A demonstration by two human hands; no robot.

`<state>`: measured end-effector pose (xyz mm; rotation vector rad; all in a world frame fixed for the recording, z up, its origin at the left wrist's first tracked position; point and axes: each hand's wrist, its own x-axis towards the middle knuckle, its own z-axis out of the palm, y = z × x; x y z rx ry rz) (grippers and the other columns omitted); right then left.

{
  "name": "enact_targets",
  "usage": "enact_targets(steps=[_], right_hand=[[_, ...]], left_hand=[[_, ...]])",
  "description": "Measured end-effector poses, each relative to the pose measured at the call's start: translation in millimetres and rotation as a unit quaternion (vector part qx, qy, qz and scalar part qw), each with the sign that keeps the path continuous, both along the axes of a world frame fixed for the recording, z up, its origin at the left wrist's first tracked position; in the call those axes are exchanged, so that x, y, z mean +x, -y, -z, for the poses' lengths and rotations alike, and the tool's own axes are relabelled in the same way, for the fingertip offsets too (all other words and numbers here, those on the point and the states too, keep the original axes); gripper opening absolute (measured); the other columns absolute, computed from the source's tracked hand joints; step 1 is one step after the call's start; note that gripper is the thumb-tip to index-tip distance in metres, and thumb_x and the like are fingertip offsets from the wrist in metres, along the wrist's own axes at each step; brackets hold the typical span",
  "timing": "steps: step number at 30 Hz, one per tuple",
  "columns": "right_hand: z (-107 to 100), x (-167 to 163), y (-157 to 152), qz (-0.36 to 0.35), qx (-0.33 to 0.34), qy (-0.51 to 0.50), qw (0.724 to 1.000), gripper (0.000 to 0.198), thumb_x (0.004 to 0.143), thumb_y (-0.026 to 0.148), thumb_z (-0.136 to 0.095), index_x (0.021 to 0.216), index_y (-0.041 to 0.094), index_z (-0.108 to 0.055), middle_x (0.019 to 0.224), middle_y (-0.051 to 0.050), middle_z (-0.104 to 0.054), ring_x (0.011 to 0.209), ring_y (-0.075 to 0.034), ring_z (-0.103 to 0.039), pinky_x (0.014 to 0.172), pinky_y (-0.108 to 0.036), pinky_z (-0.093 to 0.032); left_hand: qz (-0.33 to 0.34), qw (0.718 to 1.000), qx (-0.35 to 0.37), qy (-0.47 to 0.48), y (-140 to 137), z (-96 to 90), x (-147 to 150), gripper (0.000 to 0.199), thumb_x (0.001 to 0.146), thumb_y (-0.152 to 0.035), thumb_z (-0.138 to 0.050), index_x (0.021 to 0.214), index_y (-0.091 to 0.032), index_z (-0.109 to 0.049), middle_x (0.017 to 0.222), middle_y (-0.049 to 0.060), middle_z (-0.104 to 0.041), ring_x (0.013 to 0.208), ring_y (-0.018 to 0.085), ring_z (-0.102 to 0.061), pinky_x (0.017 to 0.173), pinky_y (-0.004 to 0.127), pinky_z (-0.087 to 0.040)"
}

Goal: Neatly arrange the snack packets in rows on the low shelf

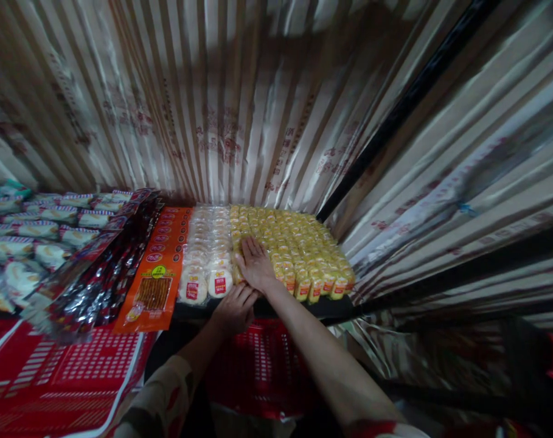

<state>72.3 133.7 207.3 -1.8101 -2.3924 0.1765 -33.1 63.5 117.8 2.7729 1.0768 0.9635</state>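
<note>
My right hand (255, 264) lies flat with its fingers stretched out along the leftmost row of yellow-wrapped snack packets (299, 249). Just below it, my left hand (237, 304) has its fingers bent together over the front end of that row, closed against the yellow packet there, which it mostly hides. The two hands meet near my right wrist. Left of them stand two rows of round white crackers in clear wrappers (220, 283), red labels facing front. All these packets stand in lines on a dark shelf (319, 308).
Further left lie orange snack bags (155, 286), dark red shiny bags (103, 274) and green-white packets (57, 213). Red baskets (70, 371) sit below the shelf edge. Striped printed sheeting (258, 103) hangs behind, with a dark post (386, 140) at the right.
</note>
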Motion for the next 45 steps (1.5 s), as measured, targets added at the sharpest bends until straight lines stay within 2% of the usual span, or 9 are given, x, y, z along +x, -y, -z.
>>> enact_targets(steps=[4,8,14,21,25,28,34,40,45], right_hand=[[4.3,10.9,7.7,0.036,0.002,-0.010,0.999,0.063,0.094,0.044,-0.021,0.141,0.002,-0.027,0.149,-0.015,-0.022,0.140,-0.022,-0.012,0.114,-0.036,-0.009],[8.0,15.9,9.2,0.023,-0.016,-0.017,0.999,0.064,0.094,0.046,-0.020,0.141,0.003,-0.027,0.149,-0.014,-0.022,0.140,-0.021,-0.013,0.114,-0.036,-0.011],[-0.5,30.6,18.8,0.062,0.064,-0.036,0.995,0.064,0.094,0.044,-0.021,0.141,0.002,-0.028,0.148,-0.015,-0.023,0.140,-0.023,-0.015,0.114,-0.039,-0.012],[4.8,41.3,27.2,0.069,-0.009,-0.028,0.997,0.065,0.094,0.045,-0.017,0.139,0.000,-0.029,0.149,-0.015,-0.022,0.140,-0.022,-0.014,0.114,-0.035,-0.012],[3.4,55.0,25.7,0.064,0.053,-0.052,0.995,0.062,0.095,0.043,-0.015,0.141,0.004,-0.029,0.148,-0.013,-0.026,0.139,-0.019,-0.015,0.114,-0.038,-0.014],[7.5,68.4,27.4,0.094,0.101,-0.050,0.989,0.060,0.095,0.039,-0.015,0.139,0.002,-0.032,0.147,-0.015,-0.028,0.139,-0.021,-0.017,0.114,-0.039,-0.013],[19.0,75.7,31.1,0.103,0.042,-0.017,0.994,0.062,0.095,0.042,-0.017,0.137,0.000,-0.035,0.145,-0.017,-0.029,0.138,-0.022,-0.020,0.113,-0.037,-0.015],[10.2,96.7,26.9,0.123,0.077,-0.016,0.989,0.063,0.095,0.043,-0.014,0.140,0.003,-0.030,0.147,-0.014,-0.028,0.139,-0.021,-0.018,0.113,-0.039,-0.014],[12.4,113.2,21.9,0.141,0.016,0.022,0.990,0.064,0.094,0.044,-0.018,0.137,-0.001,-0.035,0.145,-0.018,-0.032,0.137,-0.023,-0.023,0.113,-0.037,-0.014]], left_hand=[[-0.005,1.000,0.012,-0.003,0.7,-0.3,0.2,0.046,0.075,-0.015,-0.044,0.119,-0.010,-0.053,0.119,0.016,-0.055,0.115,0.028,-0.046,0.095,0.045,-0.043],[-0.007,1.000,0.018,-0.012,0.9,0.6,0.1,0.043,0.076,-0.015,-0.043,0.118,-0.011,-0.055,0.118,0.016,-0.056,0.114,0.028,-0.047,0.094,0.046,-0.044],[-0.006,0.999,0.024,-0.028,-0.2,3.4,0.0,0.047,0.077,-0.015,-0.042,0.123,-0.009,-0.051,0.123,0.016,-0.054,0.116,0.029,-0.046,0.098,0.047,-0.042],[-0.007,0.999,0.010,-0.032,0.9,2.4,0.0,0.048,0.079,-0.015,-0.040,0.126,-0.009,-0.048,0.124,0.017,-0.053,0.117,0.028,-0.045,0.098,0.048,-0.042],[-0.006,0.999,0.008,-0.037,0.9,2.3,0.3,0.051,0.078,-0.014,-0.041,0.128,-0.008,-0.046,0.125,0.017,-0.052,0.118,0.028,-0.044,0.099,0.048,-0.041],[-0.004,0.999,0.005,-0.039,0.8,2.6,0.8,0.052,0.078,-0.014,-0.041,0.130,-0.009,-0.045,0.126,0.016,-0.052,0.119,0.028,-0.043,0.100,0.048,-0.041],[-0.005,0.999,0.011,-0.040,0.6,1.8,0.8,0.051,0.077,-0.013,-0.041,0.128,-0.008,-0.046,0.126,0.016,-0.052,0.118,0.028,-0.043,0.099,0.048,-0.041],[-0.011,0.999,0.010,-0.042,1.6,-0.6,0.9,0.052,0.078,-0.013,-0.041,0.129,-0.009,-0.045,0.125,0.016,-0.053,0.118,0.028,-0.044,0.098,0.048,-0.042],[-0.020,0.998,0.020,-0.049,2.4,-1.8,1.2,0.052,0.079,-0.015,-0.042,0.130,-0.009,-0.045,0.124,0.015,-0.053,0.115,0.028,-0.046,0.097,0.046,-0.044]])
